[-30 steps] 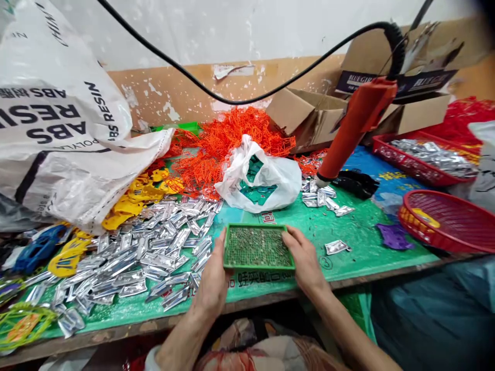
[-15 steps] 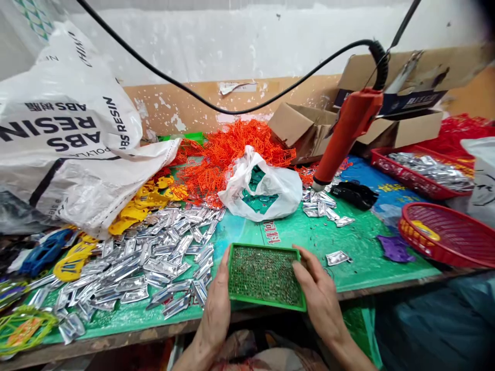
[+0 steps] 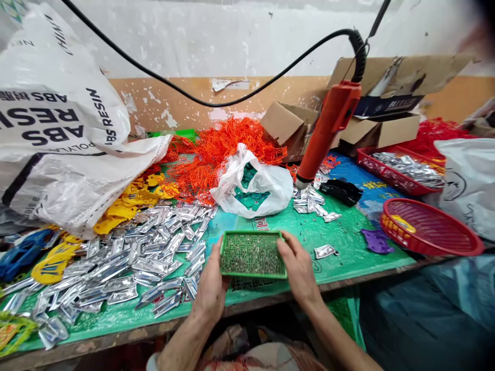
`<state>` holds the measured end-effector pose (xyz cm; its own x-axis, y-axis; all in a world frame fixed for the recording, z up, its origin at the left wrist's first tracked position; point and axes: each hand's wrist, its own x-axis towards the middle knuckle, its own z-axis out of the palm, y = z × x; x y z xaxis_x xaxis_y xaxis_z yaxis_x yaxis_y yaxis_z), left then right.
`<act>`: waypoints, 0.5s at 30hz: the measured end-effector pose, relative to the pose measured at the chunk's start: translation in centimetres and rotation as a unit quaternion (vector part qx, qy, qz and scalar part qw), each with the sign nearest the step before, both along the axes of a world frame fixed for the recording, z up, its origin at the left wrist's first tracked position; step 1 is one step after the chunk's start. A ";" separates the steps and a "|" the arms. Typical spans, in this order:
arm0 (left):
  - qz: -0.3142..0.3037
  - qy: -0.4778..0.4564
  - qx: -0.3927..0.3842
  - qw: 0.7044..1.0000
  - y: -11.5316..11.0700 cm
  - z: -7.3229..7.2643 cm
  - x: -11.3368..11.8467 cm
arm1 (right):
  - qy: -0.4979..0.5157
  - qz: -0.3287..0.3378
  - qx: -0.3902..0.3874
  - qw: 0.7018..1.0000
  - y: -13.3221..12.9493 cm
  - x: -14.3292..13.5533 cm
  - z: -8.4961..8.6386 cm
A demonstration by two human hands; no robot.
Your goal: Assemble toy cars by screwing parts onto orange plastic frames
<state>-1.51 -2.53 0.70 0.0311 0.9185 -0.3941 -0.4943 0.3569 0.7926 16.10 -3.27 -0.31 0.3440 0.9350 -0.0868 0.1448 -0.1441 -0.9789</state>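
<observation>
Between my two hands is a small green plastic tray (image 3: 253, 275), its gridded floor strewn with many tiny dark metal pieces that look like screws. My left hand (image 3: 211, 281) grips its left side. My right hand (image 3: 299, 265) holds the right side, thumb over the rim. The tray is above the front edge of the green-covered table (image 3: 336, 270). Beyond it sits a white plastic bag (image 3: 276, 193) with dark green parts inside. Silvery metallic parts (image 3: 154, 268) lie heaped left of the tray, and a single silvery part (image 3: 325, 251) lies to the right.
An orange-red electric screwdriver (image 3: 328, 131) hangs from a black cable over the table. Orange plastic parts (image 3: 228, 149) pile up behind the bag. A round red basket (image 3: 436, 229) and a purple part (image 3: 377, 241) are at right. A large white sack (image 3: 62, 165) fills the left.
The tray, held in both hands, has moved forward over the table edge and slightly left. My view has shifted a little to the right.
</observation>
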 end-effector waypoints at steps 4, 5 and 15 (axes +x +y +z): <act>-0.017 -0.006 -0.026 0.999 0.1 0.5 0.2 | 0.003 -0.002 -0.008 1.000 -0.2 0.1 0.5; -0.017 -0.009 -0.028 0.999 0.1 0.5 0.3 | 0.000 -0.014 -0.001 1.000 -0.2 0.2 0.5; -0.022 -0.009 -0.020 1.000 0.2 -0.3 0.6 | 0.003 -0.026 -0.001 1.000 -0.3 0.6 -0.7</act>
